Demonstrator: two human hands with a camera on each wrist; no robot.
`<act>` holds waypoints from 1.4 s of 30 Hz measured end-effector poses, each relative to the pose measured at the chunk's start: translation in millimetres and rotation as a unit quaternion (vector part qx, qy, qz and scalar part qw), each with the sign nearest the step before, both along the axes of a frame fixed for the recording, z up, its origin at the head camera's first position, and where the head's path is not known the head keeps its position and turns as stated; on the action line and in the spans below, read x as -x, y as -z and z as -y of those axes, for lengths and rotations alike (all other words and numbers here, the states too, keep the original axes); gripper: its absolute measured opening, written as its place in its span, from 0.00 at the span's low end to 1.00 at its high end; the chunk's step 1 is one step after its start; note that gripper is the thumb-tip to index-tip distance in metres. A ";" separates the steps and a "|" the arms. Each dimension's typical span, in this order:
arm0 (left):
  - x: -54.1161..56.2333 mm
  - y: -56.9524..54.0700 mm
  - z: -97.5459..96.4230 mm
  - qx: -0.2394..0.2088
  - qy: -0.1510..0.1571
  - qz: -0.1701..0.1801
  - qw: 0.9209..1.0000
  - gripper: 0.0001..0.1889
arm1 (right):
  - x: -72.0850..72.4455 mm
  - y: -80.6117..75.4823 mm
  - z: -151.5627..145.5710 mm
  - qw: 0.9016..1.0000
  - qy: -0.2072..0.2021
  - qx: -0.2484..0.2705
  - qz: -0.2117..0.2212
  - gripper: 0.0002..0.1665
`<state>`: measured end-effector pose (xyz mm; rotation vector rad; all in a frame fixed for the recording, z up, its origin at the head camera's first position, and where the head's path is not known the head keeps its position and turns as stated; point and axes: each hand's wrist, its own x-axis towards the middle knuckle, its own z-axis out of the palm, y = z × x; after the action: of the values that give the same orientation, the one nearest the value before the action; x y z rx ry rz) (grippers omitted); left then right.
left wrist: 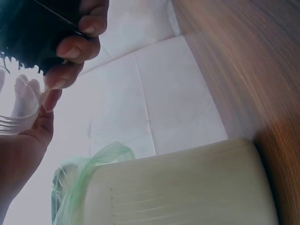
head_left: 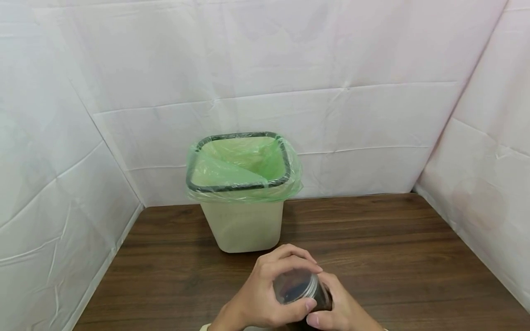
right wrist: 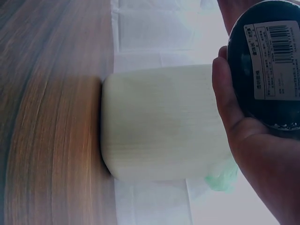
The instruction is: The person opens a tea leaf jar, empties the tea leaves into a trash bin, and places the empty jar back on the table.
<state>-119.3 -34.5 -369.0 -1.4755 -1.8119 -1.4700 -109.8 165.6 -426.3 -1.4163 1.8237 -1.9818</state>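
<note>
Both hands hold a clear plastic jar [head_left: 293, 286] with dark contents, low in the middle of the head view. Around its clear, ridged top curl the fingers and thumb of my left hand [head_left: 265, 290]. My right hand [head_left: 344, 307] grips the darker lower part. In the left wrist view the jar [left wrist: 35, 33] shows a ragged edge between the black contents and the clear end. Its round dark base [right wrist: 241, 61] carries a white barcode label [right wrist: 280, 61] in the right wrist view. Whether a lid covers the top I cannot tell.
Beyond the hands a cream waste bin [head_left: 244, 227] stands on the brown wooden table [head_left: 393, 248]. A green plastic bag [head_left: 269, 161] lines it, folded over its dark rim. White cloth walls [head_left: 331, 55] enclose the table at the back and both sides.
</note>
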 end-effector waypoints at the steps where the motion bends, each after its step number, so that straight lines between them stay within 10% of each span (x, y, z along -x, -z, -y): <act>1: -0.1 0.6 -0.2 -0.001 -0.007 0.002 1.000 0.19 | -0.5 -0.2 0.5 1.000 0.007 -0.002 0.002 0.21; 10: -3.7 6.9 -2.0 -0.008 -0.081 0.051 0.995 0.16 | -2.7 -4.9 6.0 0.993 0.105 -0.030 -0.041 0.33; 23: -6.1 14.2 -10.4 -0.022 -0.186 0.120 0.975 0.16 | -10.3 -7.9 15.1 0.932 0.317 -0.126 -0.121 0.51; 42: -6.5 14.8 -9.0 -0.028 -0.180 0.130 0.975 0.15 | -10.1 -7.3 15.5 0.921 0.336 -0.136 -0.142 0.52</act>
<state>-112.8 -25.5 -383.8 -0.8965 -2.0359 -1.5628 -99.7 150.1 -419.0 -1.1287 2.8927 -1.6871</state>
